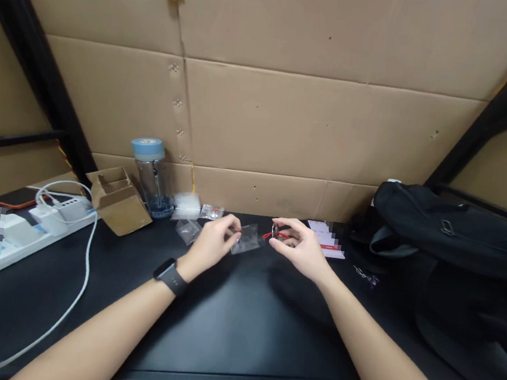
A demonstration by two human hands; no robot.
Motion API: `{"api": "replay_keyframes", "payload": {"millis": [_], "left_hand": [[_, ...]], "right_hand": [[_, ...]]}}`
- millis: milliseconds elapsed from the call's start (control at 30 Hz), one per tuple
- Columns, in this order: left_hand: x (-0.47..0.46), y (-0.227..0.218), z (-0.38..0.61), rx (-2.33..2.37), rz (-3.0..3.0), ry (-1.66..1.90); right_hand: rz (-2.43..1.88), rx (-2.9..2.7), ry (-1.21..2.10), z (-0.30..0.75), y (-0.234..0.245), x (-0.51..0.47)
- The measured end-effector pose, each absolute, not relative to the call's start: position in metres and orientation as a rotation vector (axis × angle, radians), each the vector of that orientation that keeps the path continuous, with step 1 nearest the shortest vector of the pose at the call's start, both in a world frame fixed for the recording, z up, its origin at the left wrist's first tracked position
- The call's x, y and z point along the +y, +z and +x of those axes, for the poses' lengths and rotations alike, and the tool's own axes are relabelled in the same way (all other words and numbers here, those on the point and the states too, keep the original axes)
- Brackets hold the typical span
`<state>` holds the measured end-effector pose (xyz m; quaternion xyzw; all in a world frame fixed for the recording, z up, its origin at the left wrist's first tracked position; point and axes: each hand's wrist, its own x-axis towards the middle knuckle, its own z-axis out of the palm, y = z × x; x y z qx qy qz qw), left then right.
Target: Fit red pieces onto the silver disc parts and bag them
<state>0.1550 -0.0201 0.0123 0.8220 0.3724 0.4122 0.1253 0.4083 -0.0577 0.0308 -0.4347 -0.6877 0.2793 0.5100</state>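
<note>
My left hand [215,239], with a dark watch [171,274] on its wrist, pinches the edge of a small clear plastic bag [247,241] just above the black table [216,328]. To its right, my right hand [304,246] grips a small round disc [275,231] between thumb and fingers. The disc has a shiny rim, and thin red strands, cord or wire, run from it. What exactly the disc is, I cannot make out. Another crumpled clear bag [187,230] lies left of my left hand.
An open cardboard box [123,207], a blue-lidded bottle [154,183] and small clear packets [187,205] stand behind on the left. A white power strip [42,237] trails a cable. On the right are a phone-like slab [322,233], a keychain [367,277] and a black backpack [454,229].
</note>
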Motion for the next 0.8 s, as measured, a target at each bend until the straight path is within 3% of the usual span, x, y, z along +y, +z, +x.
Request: {"api": "replay_keyframes", "payload": {"millis": [233,400,800], "left_hand": [[-0.031,-0.002,0.171,1.216,2.933,1.021],[-0.041,-0.003,0.175,1.080,3.092,0.899],[-0.047,0.001,0.175,1.283,3.218,0.700]], "right_hand": [[-1.131,-1.740,0.510,0.417,0.028,-0.052],[-1.163,-1.868,0.418,0.419,0.033,-0.055],[-1.262,-2.197,0.283,0.423,0.037,-0.061]]}}
